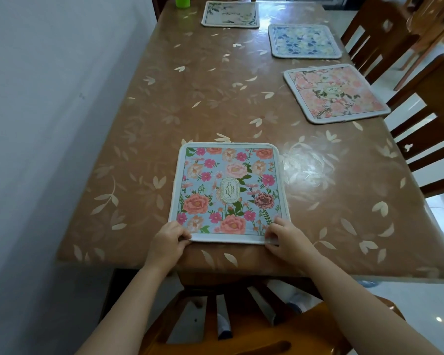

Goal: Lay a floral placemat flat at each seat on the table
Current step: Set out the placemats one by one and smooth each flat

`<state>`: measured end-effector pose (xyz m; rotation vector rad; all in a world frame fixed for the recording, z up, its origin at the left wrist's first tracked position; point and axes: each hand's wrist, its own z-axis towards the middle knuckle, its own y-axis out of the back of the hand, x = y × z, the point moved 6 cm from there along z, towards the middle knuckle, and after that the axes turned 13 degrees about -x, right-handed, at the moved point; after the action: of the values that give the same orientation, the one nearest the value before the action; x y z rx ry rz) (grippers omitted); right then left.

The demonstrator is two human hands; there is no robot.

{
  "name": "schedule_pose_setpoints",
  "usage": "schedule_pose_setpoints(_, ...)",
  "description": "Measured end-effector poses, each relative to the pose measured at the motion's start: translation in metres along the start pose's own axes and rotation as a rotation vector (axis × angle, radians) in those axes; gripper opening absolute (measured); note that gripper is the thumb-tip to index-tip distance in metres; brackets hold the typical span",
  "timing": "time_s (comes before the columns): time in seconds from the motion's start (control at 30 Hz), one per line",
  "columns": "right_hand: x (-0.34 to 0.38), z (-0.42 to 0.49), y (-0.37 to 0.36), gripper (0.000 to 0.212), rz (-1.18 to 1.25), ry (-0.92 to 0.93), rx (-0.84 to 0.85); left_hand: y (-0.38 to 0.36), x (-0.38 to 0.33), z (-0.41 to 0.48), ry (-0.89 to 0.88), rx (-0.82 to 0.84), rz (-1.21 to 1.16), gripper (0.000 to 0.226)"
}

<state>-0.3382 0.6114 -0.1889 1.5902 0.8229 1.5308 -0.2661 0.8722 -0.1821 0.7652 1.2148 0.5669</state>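
Left hand (171, 239) pinches the near-left corner of the GARDEN placemat (228, 193), fingers curled over the edge. Right hand (285, 239) pinches the near-right corner the same way. The mat lies on the table (190, 85) at the near seat, just in from the edge, print up and looking flat and square to the chair (241, 329) below.

Far end, left to right: green cup (182, 1), cream placemat (230, 14), blue placemat (304, 41), pink placemat (336, 93). The last two lie along the right side, each in front of a chair.

Step in hand, by my reading: final squaring of this mat. The next move calls for letting go of both corners without dragging the edge, then checking for any seat not yet covered. None is visible from here.
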Motion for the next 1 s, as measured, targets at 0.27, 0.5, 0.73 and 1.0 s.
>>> schedule_pose_setpoints(0.27, 0.005, -0.002, 0.002, 0.007, -0.039, -0.049, 0.000, -0.001, -0.010, -0.008, -0.123, 0.012, 0.062, 0.011)
schedule_pose_setpoints(0.5, 0.007, -0.005, 0.004, 0.006, -0.001, -0.095, -0.018, -0.001, -0.009, -0.011, -0.090, 0.013, 0.056, 0.008)
schedule_pose_setpoints(0.73, 0.009, -0.007, 0.004, 0.005, -0.003, -0.098, -0.021, -0.003, -0.009, -0.012, -0.074, -0.002, 0.060, 0.008)
schedule_pose_setpoints(1.0, 0.012, -0.007, 0.005, 0.007, -0.004, -0.110, -0.033, -0.004, -0.005, -0.010, -0.040, 0.007, 0.080, 0.008)
